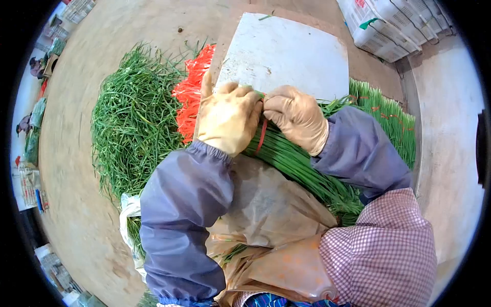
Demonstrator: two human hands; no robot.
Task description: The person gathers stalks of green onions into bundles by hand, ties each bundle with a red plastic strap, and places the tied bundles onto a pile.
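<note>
A bundle of long green stalks lies slantwise over a brown plastic sheet on my lap, with a red band around it. My left hand, in a pale yellow glove, is wrapped over the bundle's upper left end. Close beside it, my right hand, in a tan glove, is closed with fingertips pinched at the bundle's top edge; what they pinch is hidden. Just beyond both hands is a whitish board with bits of dirt on it.
Loose green leaves are heaped at the left, beside red strips. Banded green bundles lie at the right. White crates stand at the upper right. Two people are far off at the left edge.
</note>
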